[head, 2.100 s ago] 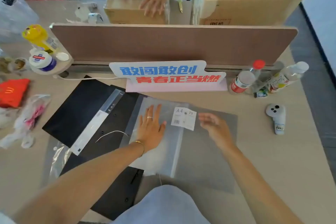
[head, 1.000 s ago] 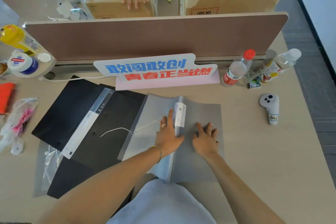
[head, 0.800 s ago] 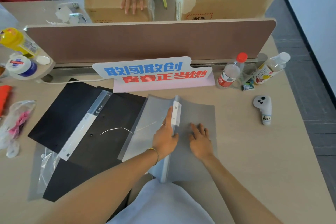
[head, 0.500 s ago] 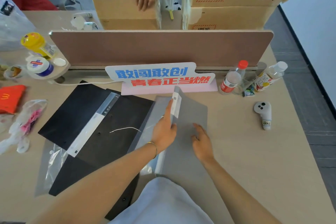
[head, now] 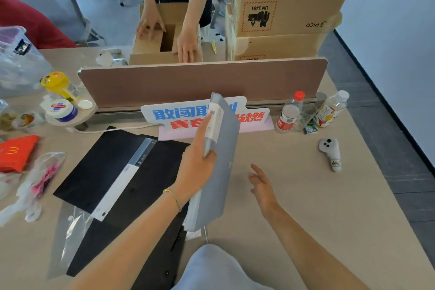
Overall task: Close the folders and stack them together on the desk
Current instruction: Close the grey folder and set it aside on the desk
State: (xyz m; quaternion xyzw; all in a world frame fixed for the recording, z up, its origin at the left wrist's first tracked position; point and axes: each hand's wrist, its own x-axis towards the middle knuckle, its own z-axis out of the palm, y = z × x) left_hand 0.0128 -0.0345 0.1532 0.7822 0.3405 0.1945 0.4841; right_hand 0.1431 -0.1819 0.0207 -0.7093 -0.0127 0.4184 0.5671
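Note:
A translucent grey folder [head: 222, 167], folded shut, stands tilted on its long edge above the desk, a white label near its top. My left hand [head: 196, 165] grips it along the spine side, thumb and fingers around the edge. My right hand [head: 261, 186] hovers just right of the folder with fingers spread, touching nothing. A black folder [head: 103, 167] lies open flat on the desk to the left, with a pale strip down its middle. A second black folder [head: 141, 231] lies partly under it, nearer to me.
A clear plastic sleeve [head: 68, 231] lies at the black folders' near left. A slogan sign [head: 174, 113] and a brown divider [head: 202, 80] stand behind. Bottles [head: 289, 113] and a small plush toy [head: 330, 153] are at right. Bags and jars clutter the left. Another person handles a box [head: 155, 47] beyond.
The grey folder went from lying open to folded shut, then my left hand lifted it off the desk onto its edge. My right hand came off the cover and moved right.

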